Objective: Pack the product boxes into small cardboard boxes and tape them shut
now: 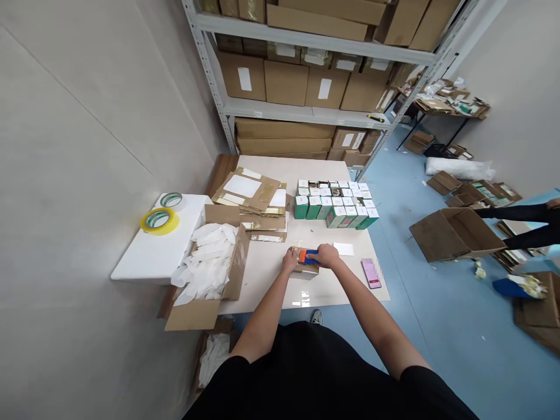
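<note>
A small cardboard box [305, 272] sits near the front edge of the table, below both hands. My right hand [328, 255] is closed round a blue and orange tape dispenser [310, 256], which lies across the top of the box. My left hand [289, 260] grips the box's left end, close to the dispenser's orange head; its fingertips are partly hidden. Just beyond my right hand is a white card [343, 249]. Farther right on the table lies a pink phone [371, 273].
Green-and-white small boxes [336, 204] stand in rows at the back right of the table [262, 274]. Flattened cardboard [254, 195] is stacked at left, beside an open carton [236, 271] of white paper. Tape rolls [160, 221] lie on a white surface. A person's legs [520, 216] show at far right.
</note>
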